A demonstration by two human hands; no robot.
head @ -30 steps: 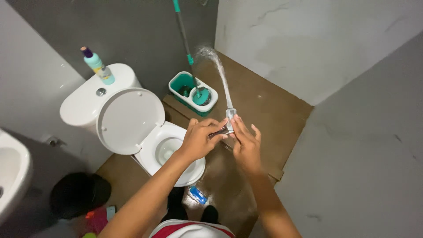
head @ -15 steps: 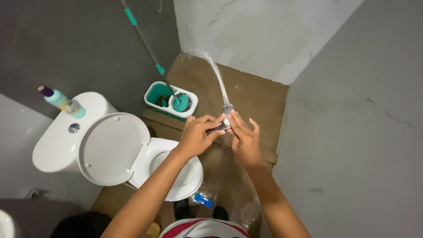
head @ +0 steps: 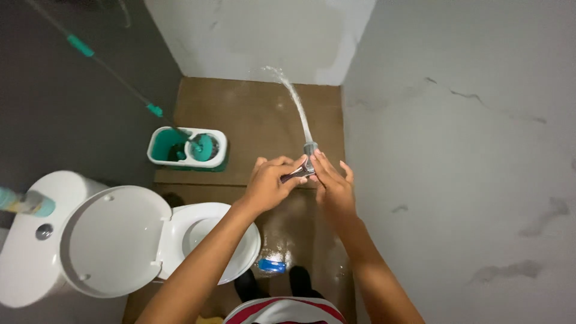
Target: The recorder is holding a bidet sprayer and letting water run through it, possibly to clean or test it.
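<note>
My left hand (head: 269, 183) and my right hand (head: 333, 186) are both wrapped around a small metal hand sprayer (head: 306, 162) held out in front of me. Its grey nozzle points away from me. A thin jet of water (head: 294, 102) arcs from it and lands on the brown floor (head: 240, 114) near the foot of the white far wall. My left thumb presses on the sprayer's lever.
A white toilet (head: 204, 240) with its lid raised stands at the lower left, a bottle (head: 27, 203) on its tank. A teal mop bucket (head: 187, 147) with a mop handle stands by the dark wall. A blue item (head: 271, 266) lies on the wet floor by my feet.
The view has swung to the right, so the toilet and bucket sit further left. My hands keep the same grip and the water jet keeps spraying toward the far wall.
</note>
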